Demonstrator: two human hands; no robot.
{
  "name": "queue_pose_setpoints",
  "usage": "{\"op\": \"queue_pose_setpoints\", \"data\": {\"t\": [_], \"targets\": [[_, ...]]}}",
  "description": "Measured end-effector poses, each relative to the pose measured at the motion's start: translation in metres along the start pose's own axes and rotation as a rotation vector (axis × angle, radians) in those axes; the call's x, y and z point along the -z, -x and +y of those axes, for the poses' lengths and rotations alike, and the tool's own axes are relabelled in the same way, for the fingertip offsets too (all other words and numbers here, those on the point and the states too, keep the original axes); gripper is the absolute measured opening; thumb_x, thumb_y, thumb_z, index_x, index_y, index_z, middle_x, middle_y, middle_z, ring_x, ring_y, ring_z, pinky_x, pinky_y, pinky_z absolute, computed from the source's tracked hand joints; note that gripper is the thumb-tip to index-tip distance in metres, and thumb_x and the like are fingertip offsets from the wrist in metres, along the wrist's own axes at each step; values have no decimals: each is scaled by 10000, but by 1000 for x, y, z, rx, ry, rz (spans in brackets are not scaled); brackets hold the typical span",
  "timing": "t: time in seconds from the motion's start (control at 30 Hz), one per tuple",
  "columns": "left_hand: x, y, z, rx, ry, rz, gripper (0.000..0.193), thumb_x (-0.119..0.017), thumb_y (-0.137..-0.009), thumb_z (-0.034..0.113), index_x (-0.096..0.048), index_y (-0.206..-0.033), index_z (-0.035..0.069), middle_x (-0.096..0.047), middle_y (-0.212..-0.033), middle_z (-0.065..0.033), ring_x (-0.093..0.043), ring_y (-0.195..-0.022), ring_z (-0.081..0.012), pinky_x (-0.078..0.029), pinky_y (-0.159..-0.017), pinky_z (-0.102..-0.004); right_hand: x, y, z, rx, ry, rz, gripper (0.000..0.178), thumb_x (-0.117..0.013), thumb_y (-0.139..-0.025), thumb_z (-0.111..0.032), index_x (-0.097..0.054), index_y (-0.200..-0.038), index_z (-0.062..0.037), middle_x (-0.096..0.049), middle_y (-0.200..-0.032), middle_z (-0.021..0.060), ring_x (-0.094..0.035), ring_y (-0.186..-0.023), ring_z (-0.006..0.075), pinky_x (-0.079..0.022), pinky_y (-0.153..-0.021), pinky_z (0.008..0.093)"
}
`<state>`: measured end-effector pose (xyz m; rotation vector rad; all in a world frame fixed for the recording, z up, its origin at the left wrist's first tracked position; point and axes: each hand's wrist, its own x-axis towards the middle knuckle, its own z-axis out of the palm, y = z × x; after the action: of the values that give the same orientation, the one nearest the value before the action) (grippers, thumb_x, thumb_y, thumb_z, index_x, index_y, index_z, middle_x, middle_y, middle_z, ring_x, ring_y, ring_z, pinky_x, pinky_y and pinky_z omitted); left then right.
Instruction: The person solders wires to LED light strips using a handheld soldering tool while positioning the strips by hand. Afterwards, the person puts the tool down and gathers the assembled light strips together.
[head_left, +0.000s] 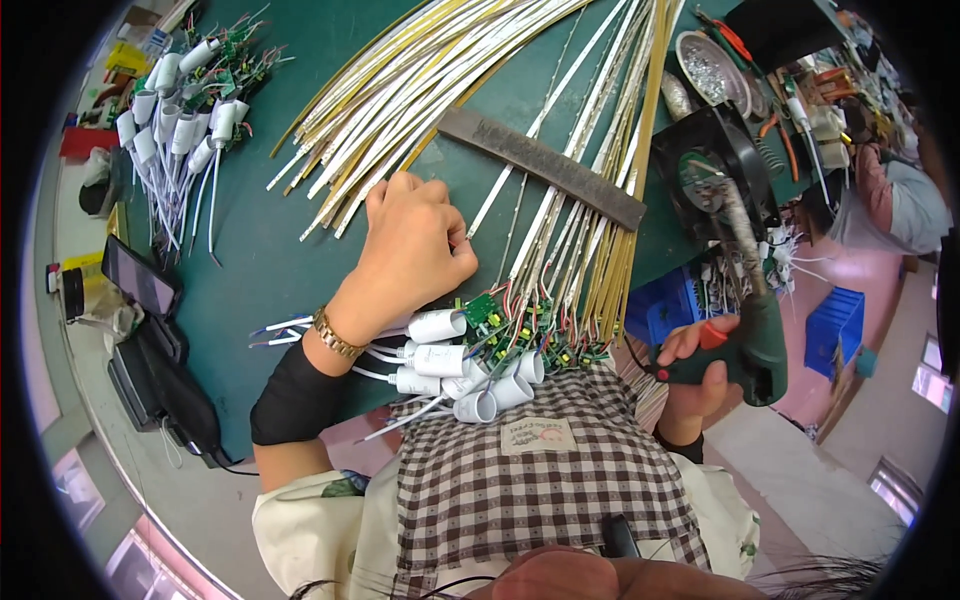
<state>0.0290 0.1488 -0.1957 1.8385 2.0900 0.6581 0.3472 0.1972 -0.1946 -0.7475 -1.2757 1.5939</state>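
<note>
My left hand (pixel 415 240), with a gold watch on its wrist, is closed with its fingertips turned toward the table, just left of the end of a white LED strip (pixel 488 205). A bit of red shows at its fingers; what they grip is hidden. My right hand (pixel 700 375) is wrapped round the green handle of a soldering gun (pixel 765 345) with a red trigger. The gun's barrel points up and away, its tip at a black frame (pixel 715 165). Small green circuit boards (pixel 490 312) with thin wires and white plastic cups (pixel 440 360) lie between my hands.
A dark metal bar (pixel 545 168) lies across several strips. More loose strips (pixel 400 110) fan out at the far left. Another heap of white cups and boards (pixel 180 130) sits at the table's left. A round metal dish (pixel 712 70) stands far right; a blue bin (pixel 835 330) is beyond the table.
</note>
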Motion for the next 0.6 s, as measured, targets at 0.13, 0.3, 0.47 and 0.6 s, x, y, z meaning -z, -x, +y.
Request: {"op": "queue_pose_setpoints", "data": {"t": [0.13,0.3,0.47,0.6], "targets": [[0,0,0,-36,-42,38,90,-639,-599,70,-567,-546,61,-532,-704,-55,-474,-831,-269,-354,-826,-375,7,-21,-15,277,-15,101,459,-587,-871,-321,-396,-1160,-19,-489,-781,111,-516,-636,211,-452,-599,306],[-1,-1,8,-104,-19,80,57,-623,-625,61,-576,-593,60,-536,-716,-76,-474,-819,-288,-372,-771,-400,59,-56,-28,510,-77,99,378,-502,-902,-253,-412,-1182,-16,-496,-799,119,-521,-642,207,-465,-607,313],[10,13,6,-30,-92,21,69,-641,-647,69,-578,-617,65,-543,-760,-102,-504,-794,-313,-425,-682,-409,89,-104,-19,467,-194,257,325,-524,-884,-224,-466,-1119,-8,-521,-759,114,-537,-597,188,-486,-544,301],[5,9,9,-72,-16,15,93,-671,-689,38,-579,-703,40,-546,-770,-113,-524,-785,-311,-433,-689,-397,127,-130,-16,313,-226,355,289,-534,-882,-224,-498,-1070,-7,-540,-734,93,-550,-587,182,-483,-528,298]]}}
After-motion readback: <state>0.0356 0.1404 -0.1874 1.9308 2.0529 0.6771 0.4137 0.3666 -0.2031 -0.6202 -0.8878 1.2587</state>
